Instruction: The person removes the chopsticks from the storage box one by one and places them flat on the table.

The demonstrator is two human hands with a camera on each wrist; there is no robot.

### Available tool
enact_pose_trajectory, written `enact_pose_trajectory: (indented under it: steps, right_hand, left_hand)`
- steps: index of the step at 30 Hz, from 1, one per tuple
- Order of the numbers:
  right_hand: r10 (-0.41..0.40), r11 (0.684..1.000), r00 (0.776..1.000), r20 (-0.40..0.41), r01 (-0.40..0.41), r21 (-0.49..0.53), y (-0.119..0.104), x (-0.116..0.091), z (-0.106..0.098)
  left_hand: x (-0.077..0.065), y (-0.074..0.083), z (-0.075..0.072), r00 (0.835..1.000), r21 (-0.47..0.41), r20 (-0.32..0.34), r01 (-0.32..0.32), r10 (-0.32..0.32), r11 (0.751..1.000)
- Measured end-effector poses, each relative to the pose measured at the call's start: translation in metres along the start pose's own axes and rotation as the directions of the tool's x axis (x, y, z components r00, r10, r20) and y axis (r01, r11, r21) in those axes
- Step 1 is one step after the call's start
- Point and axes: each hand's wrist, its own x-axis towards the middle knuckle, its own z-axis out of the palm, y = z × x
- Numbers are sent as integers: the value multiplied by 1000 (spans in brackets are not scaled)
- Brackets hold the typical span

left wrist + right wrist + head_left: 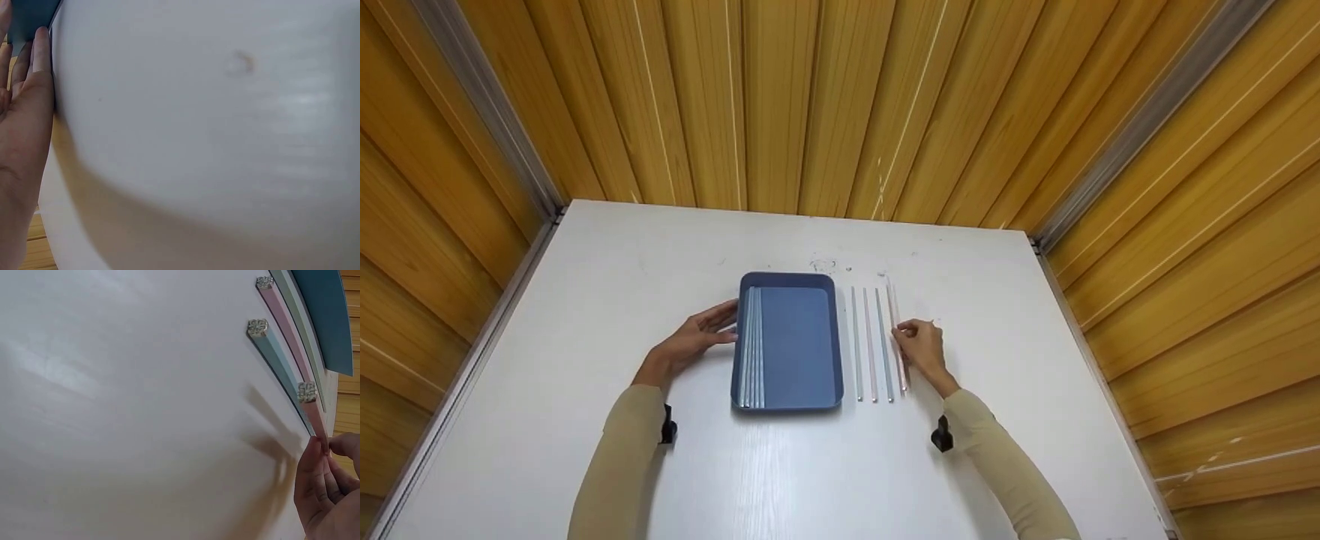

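My left hand [690, 340] rests along the left side of a blue rectangular tray [802, 345], its fingers fairly straight at the wall. Inside the tray, several pale chopsticks [752, 345] lie side by side against the left wall. To the tray's right my right hand [924, 346] pinches a pink chopstick [312, 410] between thumb and fingers, its patterned silvery end toward me. Beside it on the table lie a blue chopstick [275, 354], another pink chopstick [284, 323] and a green chopstick [298, 320], roughly parallel to the tray.
The white table [787, 480] runs back to a yellow wood-patterned wall [780, 105], with similar panels on both sides. Small dark marks [823, 265] show on the tabletop behind the tray. Black wrist mounts [942, 435] sit at both sleeves.
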Motion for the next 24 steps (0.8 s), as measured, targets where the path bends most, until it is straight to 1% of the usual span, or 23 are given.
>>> enact_pose_trajectory:
  steps: [4,9,12,16,21,24]
  right_hand:
    - [6,1000,1000,8,-6,-24,4,-2,1]
    - [57,998,997,48,-58,28,8,-7,2]
    - [84,995,994,68,-88,51,9,-8,3]
    - [91,995,994,67,-93,39,10,-8,4]
    - [97,995,994,56,-98,18,10,-9,5]
    - [89,996,995,46,-90,23,11,-10,6]
  left_hand:
    - [-1,1,0,1000,-1,4,0,0,1000]
    - [-2,2,-1,1000,-2,24,-10,10,1000]
    - [-2,3,-1,1000,-9,25,-8,8,1000]
    - [-2,3,-1,1000,-6,21,-2,2,1000]
    - [-1,1,-2,999,6,36,-17,17,1000]
    - [0,0,-2,999,4,34,-18,18,1000]
